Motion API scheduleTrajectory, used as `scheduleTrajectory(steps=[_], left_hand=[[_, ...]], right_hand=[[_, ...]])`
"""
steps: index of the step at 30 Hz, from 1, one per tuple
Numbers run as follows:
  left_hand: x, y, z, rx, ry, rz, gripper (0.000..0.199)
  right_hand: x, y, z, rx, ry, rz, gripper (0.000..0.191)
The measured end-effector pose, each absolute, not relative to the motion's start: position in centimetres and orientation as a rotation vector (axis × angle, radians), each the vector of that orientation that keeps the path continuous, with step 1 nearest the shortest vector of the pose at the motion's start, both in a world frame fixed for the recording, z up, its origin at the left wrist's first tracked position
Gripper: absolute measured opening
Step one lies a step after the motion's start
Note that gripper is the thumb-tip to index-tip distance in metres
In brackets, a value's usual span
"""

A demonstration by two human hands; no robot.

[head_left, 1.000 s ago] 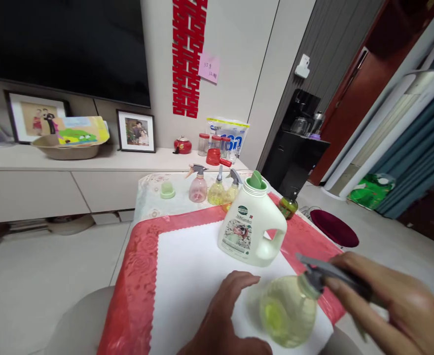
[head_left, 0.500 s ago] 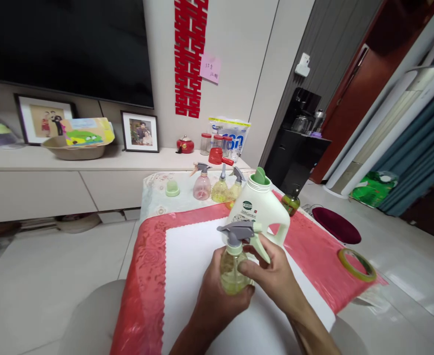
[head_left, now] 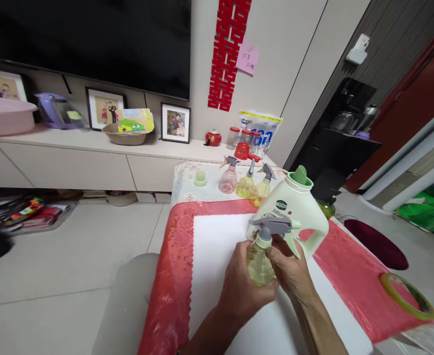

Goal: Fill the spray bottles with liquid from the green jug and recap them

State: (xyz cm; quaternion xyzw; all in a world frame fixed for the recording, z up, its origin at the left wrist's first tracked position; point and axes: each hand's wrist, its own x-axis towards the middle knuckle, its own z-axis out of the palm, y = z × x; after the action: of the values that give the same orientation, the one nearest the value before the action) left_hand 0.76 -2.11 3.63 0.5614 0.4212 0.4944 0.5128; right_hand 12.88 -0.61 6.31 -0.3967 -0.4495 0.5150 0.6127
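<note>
A spray bottle (head_left: 260, 270) with a clear yellowish body and a grey and pale green trigger head stands upright above the table. My left hand (head_left: 238, 288) is wrapped round its body from the left and below. From the right, my right hand (head_left: 294, 274) grips the bottle near its neck, thumb pressed on the front, below the trigger. Some of its fingers are hidden behind the bottle. Just beyond my hands is an uncapped white detergent jug (head_left: 294, 202) with a green spout. Its pale green cap (head_left: 199, 178) lies farther off to the left.
A pink spray bottle (head_left: 228, 181) and two yellow ones stand at the table's far side. White sheeting (head_left: 209, 256) lies over a red cover (head_left: 165, 276). A tape roll (head_left: 407, 296) rests at the right. Behind is a low cabinet (head_left: 72, 162) with framed photos and jars.
The view has swung left, so the table and my hands appear farther right. Both hands still hold the spray bottle, its trigger head still pointing left.
</note>
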Motion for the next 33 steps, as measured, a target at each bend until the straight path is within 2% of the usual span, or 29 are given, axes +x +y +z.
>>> scheduleTrajectory(steps=[6,9,13,19,27,31,33], left_hand=[[0.5,-2.3,4.4,1.345,0.96,1.129,0.062],[-0.2,-2.4,5.6,1.218,0.64,1.057,0.066],[-0.9,-2.5,6.8,1.119,0.156,0.937,0.084],[-1.0,-2.2,6.3,1.047,0.104,0.888,0.094],[-1.2,-1.7,4.9,0.941,-0.067,0.809,0.083],[-2.1,-1.0,4.2,1.024,-0.112,0.624,0.073],[-2.7,-0.7,3.9,1.018,-0.091,0.569,0.074]], right_hand=[[12.3,-1.0,7.3,-0.969,-0.975,1.119,0.058],[12.8,-1.0,7.6,-0.911,-0.968,1.221,0.061],[14.1,-1.0,7.7,-0.816,-1.024,1.411,0.07],[14.5,-0.9,7.6,-0.803,-1.081,1.392,0.053],[13.6,-0.8,9.2,-0.758,-1.019,1.501,0.05],[13.1,-0.6,10.0,-0.667,-1.092,1.611,0.045],[12.6,-0.7,10.3,-0.659,-1.123,1.621,0.046]])
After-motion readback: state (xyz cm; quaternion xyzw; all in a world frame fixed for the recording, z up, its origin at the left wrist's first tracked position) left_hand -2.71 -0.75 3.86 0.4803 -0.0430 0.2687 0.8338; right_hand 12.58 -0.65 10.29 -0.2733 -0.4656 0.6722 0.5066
